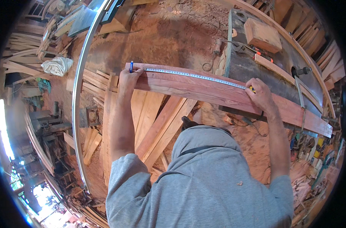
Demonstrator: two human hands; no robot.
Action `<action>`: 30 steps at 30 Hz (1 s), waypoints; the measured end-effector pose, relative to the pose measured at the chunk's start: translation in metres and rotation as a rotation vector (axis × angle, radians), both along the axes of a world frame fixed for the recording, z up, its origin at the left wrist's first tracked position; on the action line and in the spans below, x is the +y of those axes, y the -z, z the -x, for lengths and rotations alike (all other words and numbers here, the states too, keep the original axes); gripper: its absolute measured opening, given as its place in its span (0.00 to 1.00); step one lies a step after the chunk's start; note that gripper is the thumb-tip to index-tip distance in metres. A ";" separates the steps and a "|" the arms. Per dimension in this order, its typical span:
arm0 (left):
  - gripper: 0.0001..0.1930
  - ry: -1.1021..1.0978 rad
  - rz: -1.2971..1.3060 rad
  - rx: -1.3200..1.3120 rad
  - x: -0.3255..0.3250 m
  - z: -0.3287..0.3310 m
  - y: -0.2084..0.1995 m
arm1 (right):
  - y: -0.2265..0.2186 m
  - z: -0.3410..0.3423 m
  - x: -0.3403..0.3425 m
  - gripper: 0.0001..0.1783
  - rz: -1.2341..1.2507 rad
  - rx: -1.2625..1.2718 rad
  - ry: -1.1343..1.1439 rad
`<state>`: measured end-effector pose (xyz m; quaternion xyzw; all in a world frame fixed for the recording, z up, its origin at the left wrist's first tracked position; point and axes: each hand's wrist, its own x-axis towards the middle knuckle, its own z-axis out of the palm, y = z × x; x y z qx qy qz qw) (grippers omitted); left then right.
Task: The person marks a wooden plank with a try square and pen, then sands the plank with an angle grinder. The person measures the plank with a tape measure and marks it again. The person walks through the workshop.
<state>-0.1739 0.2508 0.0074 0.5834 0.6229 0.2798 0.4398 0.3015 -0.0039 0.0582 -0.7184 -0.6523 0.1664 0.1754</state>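
A long reddish wooden board lies across in front of me, its left end under my left hand. Along its top runs the white blade of a tape measure, whose yellow and black case is in my right hand. My left hand is closed at the board's left end, with a blue pen upright between the fingers. The blade's free end reaches that hand; whether the fingers pinch it is hidden.
Under the board's right part stands a dark machine table bearing a thick wood block. Loose planks lie beneath the board's left part. A curved-looking metal rail runs along the left. Reddish sawdust covers the floor.
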 end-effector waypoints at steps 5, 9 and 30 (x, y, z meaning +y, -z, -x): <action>0.05 0.003 0.004 0.005 0.010 0.020 0.022 | -0.003 0.003 0.004 0.08 0.042 0.009 0.021; 0.05 0.014 -0.016 0.000 0.010 0.018 0.025 | -0.004 0.000 0.002 0.08 0.031 -0.003 -0.001; 0.19 0.026 0.135 -0.292 -0.035 -0.029 -0.026 | 0.001 -0.001 0.001 0.08 0.024 -0.007 -0.001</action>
